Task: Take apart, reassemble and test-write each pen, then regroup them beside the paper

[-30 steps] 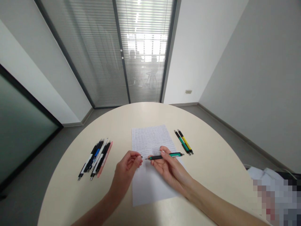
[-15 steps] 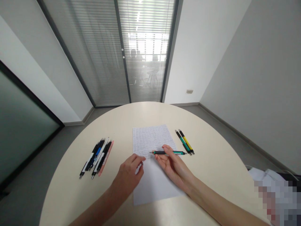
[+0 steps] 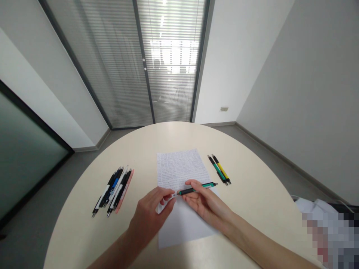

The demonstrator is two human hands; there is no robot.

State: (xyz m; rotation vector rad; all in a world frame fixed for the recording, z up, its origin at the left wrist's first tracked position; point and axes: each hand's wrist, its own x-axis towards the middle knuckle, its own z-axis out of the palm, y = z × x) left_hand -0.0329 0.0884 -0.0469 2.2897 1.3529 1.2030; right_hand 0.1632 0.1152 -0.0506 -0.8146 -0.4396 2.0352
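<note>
- Pinching now: the right hand point(image 3: 207, 204) grips the green-and-black pen point(image 3: 206, 185) between thumb and fingers point(image 3: 192, 183), closed around the dark barrel.
- The left hand point(image 3: 148, 215) has its fingertips point(image 3: 168, 192) curled in and drawn together right at the pen's metal point. Whether they actually clasp the tip, I cannot tell.
- Big change from half a second back: that left hand was lying lower on the sheet, clear of the pen, and now it is up against the tip.
- The pen has shifted too. It was nearly level, and now it slants with the point dipped toward the left hand, held just above the sheet of paper point(image 3: 182, 224).
- The paper is thin, white and rectangular, with dense rows of handwriting on the far half and a blank near half.
- To the left, a bundle of pens point(image 3: 114, 190) lies side by side: slim plastic barrels in black, white, blue and one pink.
- To the right, a pair of pens point(image 3: 219, 170), one green and one yellow, lies parallel and touching.
- All of it sits on the round table point(image 3: 252, 194), smooth, matte and cream.
</note>
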